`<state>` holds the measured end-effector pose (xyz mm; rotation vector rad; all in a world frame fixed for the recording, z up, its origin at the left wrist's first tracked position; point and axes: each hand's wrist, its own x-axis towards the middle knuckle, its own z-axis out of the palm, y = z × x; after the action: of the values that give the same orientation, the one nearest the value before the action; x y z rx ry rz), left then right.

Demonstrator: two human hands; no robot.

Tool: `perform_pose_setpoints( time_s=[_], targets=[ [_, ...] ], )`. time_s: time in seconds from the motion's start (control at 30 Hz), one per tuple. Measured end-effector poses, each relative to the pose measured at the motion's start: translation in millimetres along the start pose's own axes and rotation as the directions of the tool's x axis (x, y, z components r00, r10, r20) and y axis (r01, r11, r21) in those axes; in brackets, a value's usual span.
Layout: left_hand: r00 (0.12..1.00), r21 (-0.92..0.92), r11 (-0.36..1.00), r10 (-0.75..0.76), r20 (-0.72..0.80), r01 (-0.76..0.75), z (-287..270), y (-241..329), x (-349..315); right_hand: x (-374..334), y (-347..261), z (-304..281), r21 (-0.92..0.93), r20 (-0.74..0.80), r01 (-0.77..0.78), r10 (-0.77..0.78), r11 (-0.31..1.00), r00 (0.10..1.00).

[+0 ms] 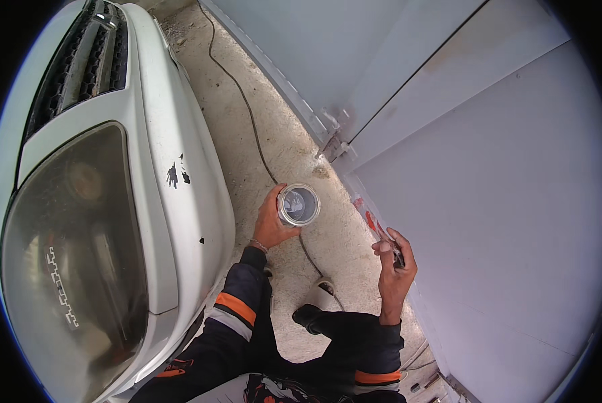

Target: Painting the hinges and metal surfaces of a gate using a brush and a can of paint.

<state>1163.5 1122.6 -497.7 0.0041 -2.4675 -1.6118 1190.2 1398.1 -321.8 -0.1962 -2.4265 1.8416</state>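
Note:
My left hand (272,218) is wrapped round the side of a round open can (299,204). The can has a pale metallic rim and a greyish inside with some lighter marks. To the right, close to the grey metal panel, my right hand (396,260) is closed on a slim thing in clear wrapping with red parts (371,219). It points away from me, up and to the left; its exact kind does not show. A dark part of it sits among the fingers. Both hands are apart from each other, above the ground.
A white car front (180,181) with a headlight (79,235) and chipped paint stands on the left. Grey metal doors (489,201) rise on the right, with a hinge (334,144). A dark cable (247,107) runs along the concrete ground past my feet.

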Motion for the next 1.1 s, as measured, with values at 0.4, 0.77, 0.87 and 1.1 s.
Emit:
perform_pose_setpoints(
  time_s=[0.4,0.77,0.87,1.1],
  targets=[
    [0.982,0.077,0.979,0.190,-0.007,-0.189,12.4,-77.9,95.2,69.2,84.5,80.0,0.024,-0.022,0.362,-0.362,0.932,0.932],
    [0.919,0.022,0.925,0.380,-0.105,-0.380,0.7,-77.9,104.1,58.1,52.6,108.2,-0.192,0.264,0.555,-0.502,0.809,0.824],
    [0.901,0.065,0.906,0.424,-0.097,-0.419,-5.6,-70.4,99.9,56.6,39.1,110.4,-0.212,0.340,0.616,-0.534,0.759,0.774],
    [0.839,0.092,0.845,0.535,-0.102,-0.528,-6.4,-49.9,93.0,72.9,38.6,128.8,-0.249,0.537,0.825,-0.636,0.507,0.553]
  ],
)
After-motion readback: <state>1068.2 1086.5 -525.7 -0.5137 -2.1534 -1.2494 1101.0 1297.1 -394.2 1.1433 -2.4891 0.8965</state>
